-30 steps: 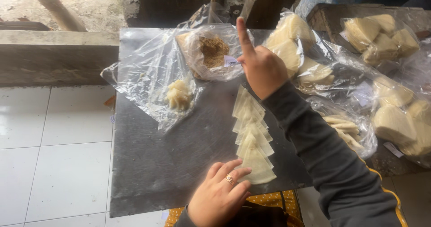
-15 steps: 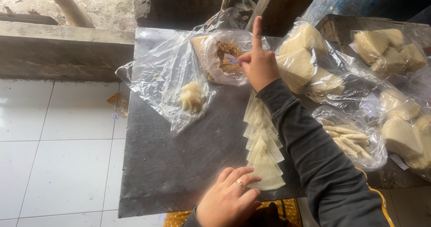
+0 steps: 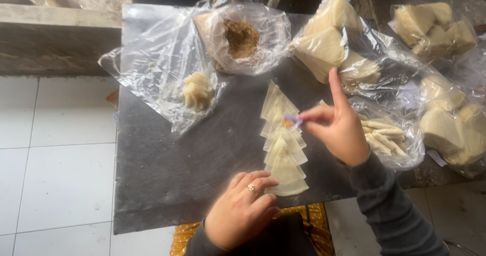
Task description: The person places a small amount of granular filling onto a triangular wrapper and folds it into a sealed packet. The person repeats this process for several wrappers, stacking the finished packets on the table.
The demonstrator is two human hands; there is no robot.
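Pale pastry triangles [image 3: 283,150] lie overlapped in 1 row down the dark surface [image 3: 177,175], so each stays reachable. I see my left hand [image 3: 242,216] resting flat, fingers released, touching the nearest triangle. My right hand [image 3: 338,127] pinches a small purple spoon [image 3: 292,119] above the row, index finger raised

The right hand [image 3: 336,129] has drawn back from the filling bag [image 3: 243,36], now pinching filling above the wrappers [image 3: 282,139].
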